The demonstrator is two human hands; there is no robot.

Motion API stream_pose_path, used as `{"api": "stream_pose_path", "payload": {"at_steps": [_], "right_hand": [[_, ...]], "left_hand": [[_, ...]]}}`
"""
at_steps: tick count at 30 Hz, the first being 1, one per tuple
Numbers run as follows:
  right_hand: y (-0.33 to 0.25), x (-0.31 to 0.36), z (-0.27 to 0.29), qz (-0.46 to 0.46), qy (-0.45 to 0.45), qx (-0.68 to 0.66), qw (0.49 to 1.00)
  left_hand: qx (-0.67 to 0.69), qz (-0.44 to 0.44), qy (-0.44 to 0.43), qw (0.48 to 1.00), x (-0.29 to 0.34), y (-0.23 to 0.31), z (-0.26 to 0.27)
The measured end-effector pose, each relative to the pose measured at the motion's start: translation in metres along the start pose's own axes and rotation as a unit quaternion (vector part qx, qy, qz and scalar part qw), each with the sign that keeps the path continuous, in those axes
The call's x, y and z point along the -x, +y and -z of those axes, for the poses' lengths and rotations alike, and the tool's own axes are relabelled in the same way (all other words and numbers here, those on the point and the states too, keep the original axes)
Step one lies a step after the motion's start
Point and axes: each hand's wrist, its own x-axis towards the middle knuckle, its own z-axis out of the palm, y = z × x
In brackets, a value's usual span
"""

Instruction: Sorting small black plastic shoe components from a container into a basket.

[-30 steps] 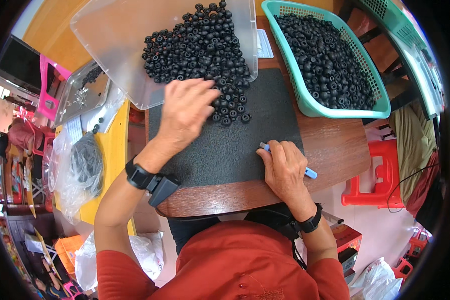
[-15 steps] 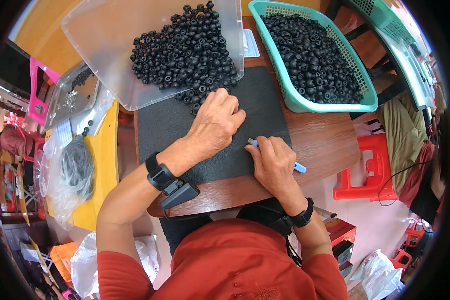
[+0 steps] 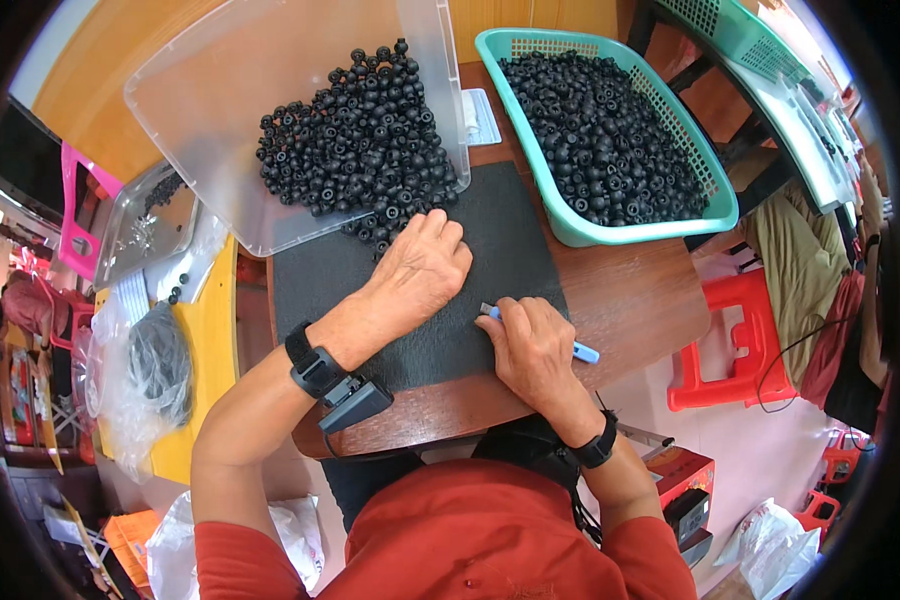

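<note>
My left hand [image 3: 420, 272] is bent over the near edge of a pile of small round black parts with holes [image 3: 365, 140]. Its fingers are curled and the tips are hidden under the hand, so what they pinch does not show. My right hand [image 3: 533, 350] is wrapped round a light-blue utility knife [image 3: 586, 353], whose short blade points left toward my left hand without touching it. Both hands are over a dark mat [image 3: 500, 215]. The pile spills from a tilted clear plastic bin [image 3: 205, 110] onto the mat.
A turquoise basket [image 3: 610, 236] full of similar black parts stands at the far right of the brown table [image 3: 630, 310]. Left, a yellow surface [image 3: 210, 370] bears a plastic bag [image 3: 155, 370] and a clear tray [image 3: 150, 235]. A red stool [image 3: 725, 350] stands right.
The whole view has shifted, so the table sits slightly lower in it. My left hand's fingers lie a little more over the pile's edge. The knife stays in my right hand.
</note>
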Motion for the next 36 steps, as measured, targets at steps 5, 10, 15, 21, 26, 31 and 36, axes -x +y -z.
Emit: {"api": "stream_pose_path", "payload": {"at_steps": [5, 10, 15, 21, 26, 31, 36], "right_hand": [[0.001, -0.001, -0.002, 0.018, 0.006, -0.005, 1.000], [-0.002, 0.005, 0.004, -0.005, -0.014, 0.010, 1.000], [-0.002, 0.005, 0.004, 0.007, -0.007, 0.006, 1.000], [-0.004, 0.004, 0.003, 0.004, -0.002, 0.005, 1.000], [-0.001, 0.001, 0.003, 0.013, 0.025, -0.016, 0.999], [-0.015, 0.000, 0.011, 0.014, 0.020, -0.070, 0.997], [-0.046, -0.006, 0.027, 0.009, 0.014, -0.185, 0.983]], "left_hand": [[-0.037, -0.025, -0.019, 0.999, 0.002, 0.007, -0.002], [-0.035, -0.032, -0.013, 0.999, 0.005, 0.019, -0.008], [-0.020, 0.002, 0.015, 1.000, 0.014, 0.025, 0.005], [0.348, 0.298, 0.103, 0.883, 0.056, 0.034, 0.029], [0.699, 0.440, 0.117, 0.552, 0.081, 0.049, 0.054], [0.757, 0.440, 0.129, 0.466, 0.086, 0.072, 0.063], [0.773, 0.420, 0.141, 0.453, 0.086, 0.088, 0.069]]}}
